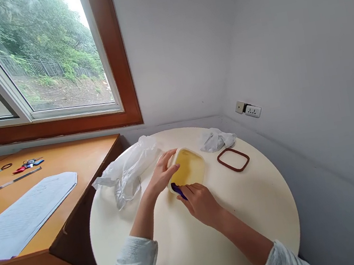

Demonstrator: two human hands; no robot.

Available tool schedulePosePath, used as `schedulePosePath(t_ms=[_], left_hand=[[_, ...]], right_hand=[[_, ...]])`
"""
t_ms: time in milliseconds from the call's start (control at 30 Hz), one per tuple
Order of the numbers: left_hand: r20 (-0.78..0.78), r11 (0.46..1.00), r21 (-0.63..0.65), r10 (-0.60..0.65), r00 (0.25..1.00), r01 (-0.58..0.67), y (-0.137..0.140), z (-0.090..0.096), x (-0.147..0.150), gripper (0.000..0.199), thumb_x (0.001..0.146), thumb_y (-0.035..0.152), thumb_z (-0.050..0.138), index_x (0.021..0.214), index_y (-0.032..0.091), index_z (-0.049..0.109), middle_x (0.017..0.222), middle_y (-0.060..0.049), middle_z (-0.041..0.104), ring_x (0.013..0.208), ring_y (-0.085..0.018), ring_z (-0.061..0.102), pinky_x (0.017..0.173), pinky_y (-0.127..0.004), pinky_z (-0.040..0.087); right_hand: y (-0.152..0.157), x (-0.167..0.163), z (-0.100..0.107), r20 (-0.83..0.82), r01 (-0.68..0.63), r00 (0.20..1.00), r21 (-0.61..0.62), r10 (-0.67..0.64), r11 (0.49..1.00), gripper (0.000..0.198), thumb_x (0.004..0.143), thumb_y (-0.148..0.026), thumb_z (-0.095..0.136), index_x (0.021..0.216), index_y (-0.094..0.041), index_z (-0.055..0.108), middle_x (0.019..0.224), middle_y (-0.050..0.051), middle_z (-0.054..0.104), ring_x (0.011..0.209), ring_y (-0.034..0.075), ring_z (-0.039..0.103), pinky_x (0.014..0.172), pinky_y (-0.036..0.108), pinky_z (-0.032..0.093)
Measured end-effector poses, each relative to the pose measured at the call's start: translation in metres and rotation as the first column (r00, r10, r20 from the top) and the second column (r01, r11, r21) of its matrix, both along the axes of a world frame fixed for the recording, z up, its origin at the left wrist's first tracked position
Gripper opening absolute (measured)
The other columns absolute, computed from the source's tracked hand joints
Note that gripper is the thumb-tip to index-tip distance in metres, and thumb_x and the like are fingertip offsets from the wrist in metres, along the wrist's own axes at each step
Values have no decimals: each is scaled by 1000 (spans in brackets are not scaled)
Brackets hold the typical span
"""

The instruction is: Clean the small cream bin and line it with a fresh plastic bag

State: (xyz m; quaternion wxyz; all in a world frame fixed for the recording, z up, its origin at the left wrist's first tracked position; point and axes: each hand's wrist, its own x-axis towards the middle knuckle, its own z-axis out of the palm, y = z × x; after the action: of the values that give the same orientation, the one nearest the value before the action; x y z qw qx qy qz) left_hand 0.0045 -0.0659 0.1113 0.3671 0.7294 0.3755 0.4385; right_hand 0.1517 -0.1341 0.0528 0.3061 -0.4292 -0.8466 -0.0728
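Note:
A rectangular box-like container (189, 166) with a whitish rim and a yellow inside rests on the round table, turned at a slant. My left hand (163, 172) grips its left side, the thumb reaching over the rim. Closed in my right hand (199, 198) is a dark purple-blue tool (178, 191), its tip against the container's near left corner. The fingers cover much of the tool, and I cannot make out its exact kind. To the right lies a brown rounded rectangular ring (233, 160), apart from both hands.
A clear plastic bag (135, 166) spreads over the round table's (196, 255) left side. Crumpled whitish material (216, 138) lies at the back right. On the wooden desk (90, 159) are papers (31, 213), a pen (19, 178) and keys (29, 164). Walls stand behind and right.

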Motion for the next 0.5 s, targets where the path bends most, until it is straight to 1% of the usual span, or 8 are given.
schedulePosePath(t_ms=[33, 100, 167, 233, 300, 367, 433, 500], left_hand=[[10, 1000, -18, -22, 1000, 22, 2, 2, -1, 48, 77, 33, 51, 125, 25, 50, 131, -5, 48, 119, -27, 43, 97, -38, 38], [33, 997, -44, -59, 998, 61, 6, 6, -4, 48, 76, 31, 50, 124, 25, 51, 130, -3, 49, 119, -26, 44, 96, -37, 38], [37, 993, -69, -88, 995, 91, 9, 10, -5, 49, 75, 31, 49, 124, 25, 52, 129, -3, 51, 117, -26, 46, 93, -36, 40], [17, 990, -97, -99, 995, 100, 11, 13, -6, 50, 74, 32, 49, 123, 24, 53, 128, -3, 52, 114, -27, 48, 89, -34, 43], [-22, 989, -119, -93, 995, 90, 13, 15, -4, 50, 74, 32, 49, 123, 23, 53, 128, -3, 53, 112, -27, 49, 87, -34, 44], [-54, 988, -132, -88, 995, 80, 14, 15, -1, 50, 73, 32, 49, 122, 23, 54, 128, -3, 53, 112, -27, 49, 88, -34, 44], [-57, 986, -144, -99, 993, 90, 15, 15, 3, 49, 73, 32, 51, 121, 24, 55, 127, -3, 53, 114, -27, 48, 90, -34, 42], [-48, 982, -149, -120, 992, 112, 17, 14, 7, 47, 73, 31, 53, 120, 25, 57, 129, -2, 52, 116, -27, 47, 92, -34, 41]], right_hand=[[-2, 1, 3, -6, -12, 1000, -36, 12, 999, 19, 92, -27, 37, 91, -16, 53, 76, 5, 64, 67, 17, 57, 65, 29, 40], [-5, 4, 14, 4, -54, 998, -112, 55, 992, 21, 93, -24, 33, 96, -16, 52, 77, 4, 65, 68, 16, 58, 78, 32, 41], [-9, 10, 27, 54, -88, 994, -180, 99, 980, 22, 92, -21, 31, 98, -17, 52, 75, 2, 65, 68, 14, 59, 91, 35, 37], [-10, 16, 40, 133, -87, 984, -239, 121, 967, 22, 90, -18, 32, 97, -17, 54, 74, 2, 66, 67, 14, 61, 96, 36, 33], [-6, 21, 48, 204, -54, 972, -302, 120, 952, 21, 88, -18, 35, 93, -18, 56, 75, 3, 67, 71, 16, 62, 92, 36, 37], [2, 23, 51, 245, -23, 963, -352, 115, 936, 20, 86, -19, 38, 87, -20, 58, 76, 3, 68, 74, 18, 62, 84, 35, 41], [15, 23, 49, 269, 0, 957, -378, 109, 926, 18, 85, -19, 41, 84, -22, 59, 79, 2, 68, 77, 18, 62, 80, 34, 42], [30, 20, 43, 297, 12, 948, -391, 114, 920, 16, 82, -18, 44, 84, -23, 59, 81, 1, 69, 77, 18, 62, 80, 34, 42]])
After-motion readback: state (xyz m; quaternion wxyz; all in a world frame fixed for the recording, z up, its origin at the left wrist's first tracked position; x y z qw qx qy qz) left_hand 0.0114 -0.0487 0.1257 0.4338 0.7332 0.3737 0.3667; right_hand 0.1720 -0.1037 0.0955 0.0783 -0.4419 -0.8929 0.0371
